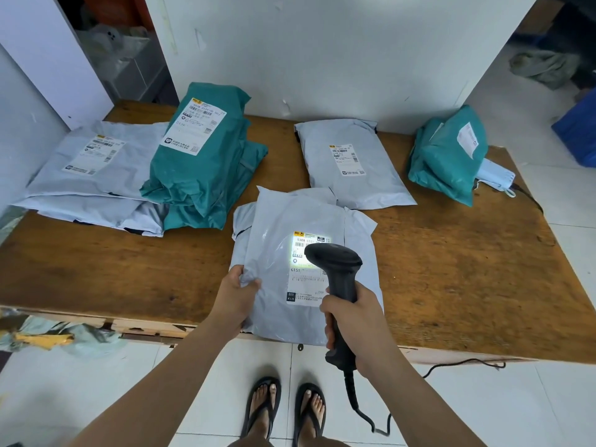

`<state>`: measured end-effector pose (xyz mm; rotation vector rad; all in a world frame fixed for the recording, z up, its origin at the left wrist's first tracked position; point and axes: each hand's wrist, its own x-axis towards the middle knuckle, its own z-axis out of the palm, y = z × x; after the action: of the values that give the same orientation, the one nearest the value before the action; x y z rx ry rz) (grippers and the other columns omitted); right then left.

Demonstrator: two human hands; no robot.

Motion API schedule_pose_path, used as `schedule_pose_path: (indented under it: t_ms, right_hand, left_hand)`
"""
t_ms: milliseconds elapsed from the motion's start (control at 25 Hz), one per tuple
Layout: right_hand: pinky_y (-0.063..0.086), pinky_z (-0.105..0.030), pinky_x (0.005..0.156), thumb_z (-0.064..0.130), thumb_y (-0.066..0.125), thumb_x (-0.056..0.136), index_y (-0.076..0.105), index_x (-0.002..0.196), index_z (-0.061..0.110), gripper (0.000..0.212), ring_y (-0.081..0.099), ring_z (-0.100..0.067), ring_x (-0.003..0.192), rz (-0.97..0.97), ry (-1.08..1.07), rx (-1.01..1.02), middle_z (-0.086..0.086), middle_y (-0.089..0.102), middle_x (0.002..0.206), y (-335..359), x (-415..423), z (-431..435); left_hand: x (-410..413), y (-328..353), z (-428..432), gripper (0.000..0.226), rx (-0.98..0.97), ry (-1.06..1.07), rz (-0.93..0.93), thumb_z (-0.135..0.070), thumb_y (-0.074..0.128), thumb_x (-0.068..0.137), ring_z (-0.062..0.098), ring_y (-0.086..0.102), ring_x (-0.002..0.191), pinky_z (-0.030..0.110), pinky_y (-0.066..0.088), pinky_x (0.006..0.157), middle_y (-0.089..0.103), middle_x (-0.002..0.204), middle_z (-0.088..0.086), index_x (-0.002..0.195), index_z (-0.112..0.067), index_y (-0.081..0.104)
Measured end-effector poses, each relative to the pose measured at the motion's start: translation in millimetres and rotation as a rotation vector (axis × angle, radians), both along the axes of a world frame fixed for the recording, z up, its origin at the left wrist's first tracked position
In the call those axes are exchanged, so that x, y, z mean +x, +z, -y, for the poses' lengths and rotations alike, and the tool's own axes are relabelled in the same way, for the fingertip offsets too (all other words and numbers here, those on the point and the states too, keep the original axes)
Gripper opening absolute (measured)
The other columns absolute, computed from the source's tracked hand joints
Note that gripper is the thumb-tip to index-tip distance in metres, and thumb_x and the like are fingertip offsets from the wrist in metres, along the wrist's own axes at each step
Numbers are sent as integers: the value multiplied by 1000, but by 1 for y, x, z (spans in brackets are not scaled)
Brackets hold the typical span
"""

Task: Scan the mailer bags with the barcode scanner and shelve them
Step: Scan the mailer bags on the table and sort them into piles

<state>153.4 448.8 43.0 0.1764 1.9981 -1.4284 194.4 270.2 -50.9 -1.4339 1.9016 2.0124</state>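
Nearest the camera, the right grip (354, 321) was closed round the handle of the scanner (342, 285), fingers curled about it, and the head was aimed down at the bag (271, 240). A white patch of light was thrown on the top of the label (306, 285). The left grip (237, 296) was pinched on the bag's left edge, thumb on top, with the film bunched beneath it. The bag was laid at the front edge of the bench (451, 253), over what looked like a second grey bag (240, 221), with its lower end hung past the edge.

The bag was judged light and soft: thin grey film, glossy and probably slippery, creased over a flat, yielding load. It would best be taken by an edge or corner with a firm pinch, or carried flat from beneath, with the label kept upward and unfolded.

On the label "530A", "G151" and "D23" could be read; the rest was too small. A yellow logo was printed at its top corner, but no brand could be made out.

Further back, a green stack (200, 162) was leaned over grey bags (90, 169) at left, one grey bag (351, 162) was laid at centre, and a green bag (448, 156) at right. Their labels could not be read. A cable (354, 401) was trailed from the scanner toward the floor.
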Motion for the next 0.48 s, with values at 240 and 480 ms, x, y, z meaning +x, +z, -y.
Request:
schedule_pose_path:
  t_ms: [240,480]
  right_hand:
    - [44,-30,45,-1,55,80,52,88,-1,9,43,-22,42,-6,-4,13,-11,47,54,-2,-2,1]
    - [41,-26,43,-2,53,81,51,88,3,9,41,-21,41,18,14,-10,-9,46,53,-1,-4,4]
  left_hand:
    - [1,-5,0,7,-7,15,9,-20,51,96,34,57,92,47,52,78,56,112,17,102,-22,49]
    - [0,-6,-1,9,-29,17,13,-19,51,96,32,55,87,42,48,70,55,112,17,104,-19,49]
